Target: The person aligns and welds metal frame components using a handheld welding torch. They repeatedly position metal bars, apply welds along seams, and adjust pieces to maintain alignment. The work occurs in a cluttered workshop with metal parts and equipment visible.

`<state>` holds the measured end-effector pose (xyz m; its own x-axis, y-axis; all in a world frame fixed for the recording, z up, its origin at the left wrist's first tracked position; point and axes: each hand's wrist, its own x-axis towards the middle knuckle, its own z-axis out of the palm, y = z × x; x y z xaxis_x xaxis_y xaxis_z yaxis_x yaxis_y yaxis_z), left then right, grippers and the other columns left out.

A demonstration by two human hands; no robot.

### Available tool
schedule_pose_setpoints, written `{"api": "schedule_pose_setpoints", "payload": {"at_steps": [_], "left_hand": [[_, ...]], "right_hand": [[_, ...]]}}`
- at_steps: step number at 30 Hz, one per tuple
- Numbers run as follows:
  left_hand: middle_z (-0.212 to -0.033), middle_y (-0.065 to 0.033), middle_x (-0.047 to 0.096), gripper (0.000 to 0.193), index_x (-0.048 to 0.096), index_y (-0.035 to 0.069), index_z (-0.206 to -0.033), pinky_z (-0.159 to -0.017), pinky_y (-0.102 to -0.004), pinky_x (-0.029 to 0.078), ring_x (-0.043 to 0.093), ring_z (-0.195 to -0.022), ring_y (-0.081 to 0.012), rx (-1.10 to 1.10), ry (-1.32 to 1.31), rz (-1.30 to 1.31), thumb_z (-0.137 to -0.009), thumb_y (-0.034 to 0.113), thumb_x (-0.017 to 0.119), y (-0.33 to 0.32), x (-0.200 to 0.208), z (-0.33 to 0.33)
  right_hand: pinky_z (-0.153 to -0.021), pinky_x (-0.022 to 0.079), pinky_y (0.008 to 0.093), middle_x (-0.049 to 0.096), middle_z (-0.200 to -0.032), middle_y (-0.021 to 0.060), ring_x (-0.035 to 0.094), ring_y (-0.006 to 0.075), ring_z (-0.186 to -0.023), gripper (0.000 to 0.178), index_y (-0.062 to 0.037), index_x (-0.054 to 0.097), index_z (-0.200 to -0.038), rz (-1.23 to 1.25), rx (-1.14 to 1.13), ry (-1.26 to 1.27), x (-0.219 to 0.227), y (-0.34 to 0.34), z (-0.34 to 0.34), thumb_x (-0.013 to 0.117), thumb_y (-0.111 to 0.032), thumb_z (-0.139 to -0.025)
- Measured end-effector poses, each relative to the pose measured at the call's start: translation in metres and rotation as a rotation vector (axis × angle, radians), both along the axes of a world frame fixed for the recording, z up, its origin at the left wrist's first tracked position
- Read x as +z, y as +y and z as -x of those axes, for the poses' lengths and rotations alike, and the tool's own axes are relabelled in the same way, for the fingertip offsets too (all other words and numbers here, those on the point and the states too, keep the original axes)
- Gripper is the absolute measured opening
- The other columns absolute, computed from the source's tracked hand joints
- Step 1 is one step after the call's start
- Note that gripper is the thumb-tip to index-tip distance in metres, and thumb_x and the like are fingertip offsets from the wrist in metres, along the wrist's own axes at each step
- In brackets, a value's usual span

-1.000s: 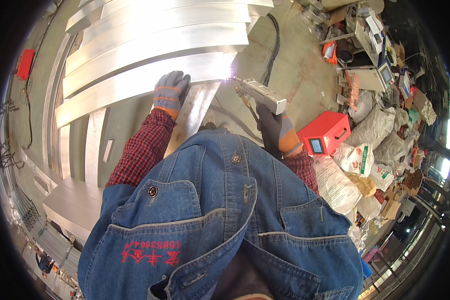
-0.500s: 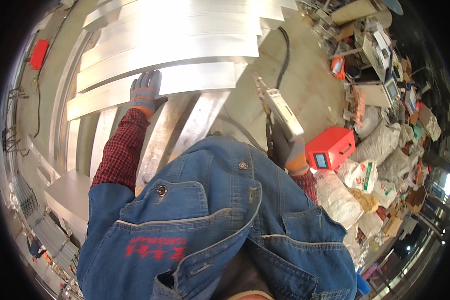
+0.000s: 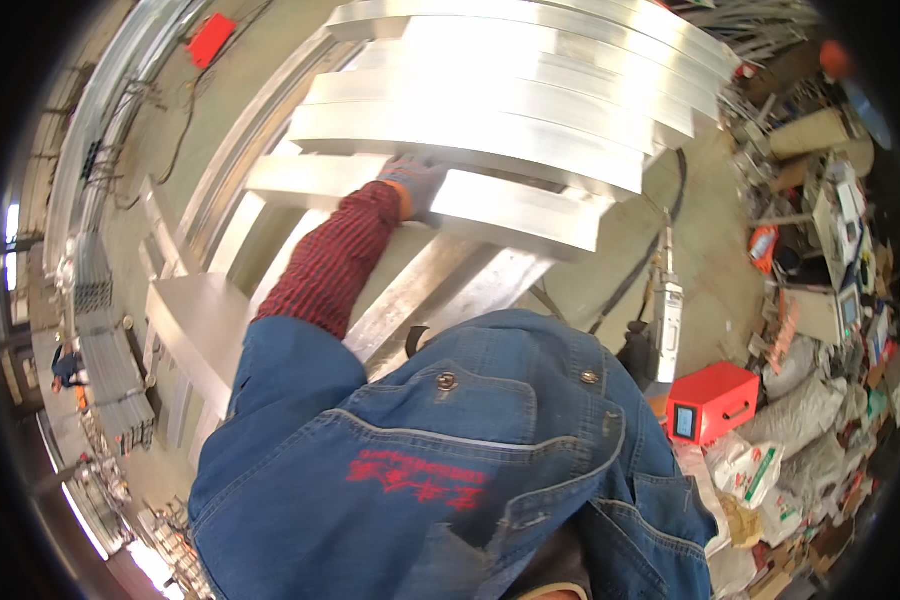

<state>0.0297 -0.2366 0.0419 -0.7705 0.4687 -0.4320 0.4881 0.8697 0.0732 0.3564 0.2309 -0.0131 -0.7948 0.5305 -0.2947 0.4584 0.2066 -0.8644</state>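
Observation:
My left hand (image 3: pixel 415 185), in a grey glove with an orange cuff, grips the nearest silvery rectangular metal bar (image 3: pixel 515 215). Its fingers bend over the bar's far edge, and the fingertips are partly hidden. Beyond this bar lie several similar metal bars (image 3: pixel 470 130) side by side, bright with glare. At my right side, my right hand (image 3: pixel 635 355) in a dark glove is closed around a white handheld welding gun (image 3: pixel 668 315). The gun's narrow nozzle points away from me, clear of the bars. My jacket partly hides this hand.
Metal beams (image 3: pixel 420 290) run under the bars. A red box with a small screen (image 3: pixel 715 403) stands right of the gun. Beyond it are filled sacks (image 3: pixel 795 405) and scrap. A black cable (image 3: pixel 630 290) crosses the floor. Another person (image 3: pixel 68 370) is far left.
My view has swung, so the bars appear farther right. My left hand's fingers, flat on the nearest bar before, now bend over its far edge. The welding gun has turned more upright in view.

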Motion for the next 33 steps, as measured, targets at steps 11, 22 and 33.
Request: {"api": "schedule_pose_setpoints", "payload": {"at_steps": [11, 22, 33], "left_hand": [[-0.145, -0.0200, 0.079, 0.097, 0.069, 0.013, -0.161, -0.116, -0.0462, 0.057, 0.075, -0.135, -0.0376, 0.344, -0.621, -0.143, -0.082, 0.062, 0.096, -0.025, -0.031, 0.032], [-0.177, -0.0237, 0.049, 0.146, 0.026, 0.019, -0.185, -0.135, -0.0552, 0.040, 0.052, -0.159, -0.0457, 0.142, 0.044, 0.147, -0.069, 0.064, 0.102, 0.038, -0.027, -0.042], [-0.163, -0.0173, 0.069, 0.108, 0.057, 0.010, -0.171, -0.125, -0.0421, 0.052, 0.066, -0.149, -0.0339, 0.262, -0.551, -0.289, -0.085, 0.063, 0.096, -0.009, -0.052, 0.029]], "right_hand": [[-0.087, 0.060, 0.0438, 0.070, -0.117, 0.0175, 0.070, 0.0285, -0.098, 0.021, -0.0027, 0.071, -0.126, -0.634, 0.427, 0.319, 0.051, -0.005, -0.013, 0.073, -0.005, -0.106], [-0.070, 0.053, 0.0345, 0.071, -0.091, 0.0021, 0.065, 0.0129, -0.081, 0.025, -0.0013, 0.075, -0.118, -0.102, 0.038, 0.175, 0.077, -0.029, 0.000, 0.077, -0.025, -0.111], [-0.083, 0.057, 0.0337, 0.079, -0.107, 0.0071, 0.071, 0.0138, -0.095, 0.034, -0.0006, 0.076, -0.135, -0.011, 0.071, 0.134, 0.099, -0.029, 0.024, 0.080, -0.022, -0.109]]}}
